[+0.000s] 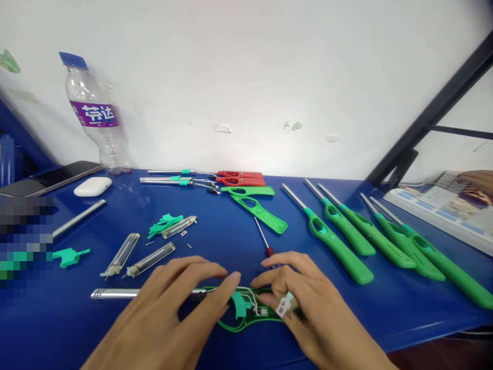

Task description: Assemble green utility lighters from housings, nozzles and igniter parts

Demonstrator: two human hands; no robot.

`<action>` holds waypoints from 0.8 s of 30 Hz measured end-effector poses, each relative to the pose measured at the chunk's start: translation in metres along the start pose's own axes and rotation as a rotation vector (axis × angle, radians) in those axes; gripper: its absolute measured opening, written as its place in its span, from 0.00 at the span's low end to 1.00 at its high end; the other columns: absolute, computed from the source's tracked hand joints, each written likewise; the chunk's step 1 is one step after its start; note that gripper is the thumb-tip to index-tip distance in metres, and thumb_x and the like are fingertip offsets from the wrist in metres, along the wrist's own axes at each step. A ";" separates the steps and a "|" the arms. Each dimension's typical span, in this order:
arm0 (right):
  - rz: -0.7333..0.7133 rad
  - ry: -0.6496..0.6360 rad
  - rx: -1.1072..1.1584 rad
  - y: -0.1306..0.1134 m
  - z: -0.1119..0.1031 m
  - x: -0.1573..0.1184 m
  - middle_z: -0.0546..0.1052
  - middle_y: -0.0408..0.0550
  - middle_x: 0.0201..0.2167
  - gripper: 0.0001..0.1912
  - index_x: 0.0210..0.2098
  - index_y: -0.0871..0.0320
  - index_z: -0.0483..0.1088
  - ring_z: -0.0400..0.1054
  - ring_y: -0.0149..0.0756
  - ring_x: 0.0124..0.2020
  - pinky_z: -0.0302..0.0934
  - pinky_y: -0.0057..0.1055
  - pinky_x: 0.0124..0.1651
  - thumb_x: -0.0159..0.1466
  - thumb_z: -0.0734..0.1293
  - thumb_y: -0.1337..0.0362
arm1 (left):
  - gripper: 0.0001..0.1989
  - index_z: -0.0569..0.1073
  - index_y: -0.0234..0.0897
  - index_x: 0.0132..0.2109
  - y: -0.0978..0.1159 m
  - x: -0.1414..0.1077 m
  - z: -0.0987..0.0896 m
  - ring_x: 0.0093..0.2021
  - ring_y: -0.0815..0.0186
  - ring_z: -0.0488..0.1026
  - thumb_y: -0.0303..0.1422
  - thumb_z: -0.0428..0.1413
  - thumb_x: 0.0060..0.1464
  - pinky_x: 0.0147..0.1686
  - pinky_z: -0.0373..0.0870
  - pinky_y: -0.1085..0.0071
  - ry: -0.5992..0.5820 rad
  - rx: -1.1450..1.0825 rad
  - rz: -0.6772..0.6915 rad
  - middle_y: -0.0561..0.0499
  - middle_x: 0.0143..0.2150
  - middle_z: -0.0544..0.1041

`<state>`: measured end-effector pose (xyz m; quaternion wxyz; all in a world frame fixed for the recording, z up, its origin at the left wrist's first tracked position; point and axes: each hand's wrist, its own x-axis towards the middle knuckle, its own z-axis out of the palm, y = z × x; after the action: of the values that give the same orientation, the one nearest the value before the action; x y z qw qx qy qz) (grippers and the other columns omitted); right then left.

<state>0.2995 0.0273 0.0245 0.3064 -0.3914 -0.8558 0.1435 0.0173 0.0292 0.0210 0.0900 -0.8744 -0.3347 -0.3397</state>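
Observation:
An opened green lighter shell (pixel 246 322) lies across the front of the blue table, with a teal trigger (pixel 241 305), white wires and a metal tube (pixel 115 293) pointing left. My left hand (pixel 173 308) rests over the tube end, fingers apart and fingertips near the trigger. At the shell's handle, my right hand (pixel 308 303) has bent fingers, with a small pale part (pixel 285 305) carrying a white piece between them. A red-handled screwdriver (pixel 269 251) lies just beyond the right fingers. Clear fuel tanks (pixel 151 259) and teal pieces (pixel 166 224) sit beyond my left hand.
Several green lighters (pixel 341 246) lie at right. Red shells (pixel 241 180) and green half-shells (pixel 262 213) are near the wall. A bottle (pixel 92 113), phone (pixel 54 177) and white case (pixel 93 186) stand or lie at left. Another person's hand (pixel 477 180) shows far right.

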 end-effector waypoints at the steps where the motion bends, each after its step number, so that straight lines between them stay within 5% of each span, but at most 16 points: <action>1: -0.002 0.001 0.006 0.000 0.000 0.000 0.82 0.38 0.50 0.18 0.46 0.48 0.62 0.69 0.36 0.62 0.68 0.36 0.62 0.71 0.64 0.80 | 0.31 0.74 0.48 0.68 0.001 0.004 0.002 0.55 0.59 0.79 0.17 0.48 0.65 0.59 0.72 0.65 -0.007 0.013 0.016 0.52 0.57 0.82; 8: -0.073 0.047 -0.024 -0.002 0.000 0.001 0.81 0.40 0.46 0.14 0.44 0.52 0.64 0.71 0.35 0.48 0.67 0.32 0.51 0.72 0.64 0.80 | 0.23 0.77 0.44 0.59 0.001 0.006 0.008 0.45 0.62 0.77 0.16 0.49 0.67 0.44 0.76 0.67 -0.134 -0.054 0.029 0.49 0.51 0.79; 16: -0.132 0.109 -0.129 -0.008 0.001 0.006 0.81 0.37 0.37 0.13 0.40 0.51 0.58 0.71 0.30 0.33 0.61 0.30 0.38 0.78 0.56 0.75 | 0.15 0.75 0.42 0.58 0.014 0.013 0.007 0.45 0.59 0.75 0.22 0.50 0.75 0.46 0.77 0.63 -0.108 -0.083 -0.044 0.49 0.48 0.79; 24: -0.166 0.158 -0.174 -0.014 0.005 0.005 0.82 0.36 0.37 0.17 0.37 0.52 0.57 0.70 0.28 0.31 0.56 0.32 0.37 0.84 0.54 0.68 | 0.13 0.75 0.43 0.59 0.017 0.016 0.015 0.44 0.61 0.76 0.26 0.49 0.78 0.45 0.79 0.64 -0.136 -0.131 -0.053 0.50 0.49 0.80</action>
<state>0.2853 0.0220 0.0291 0.3485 -0.3544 -0.8677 0.0119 0.0451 0.0305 0.0219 0.0007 -0.8903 -0.3403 -0.3027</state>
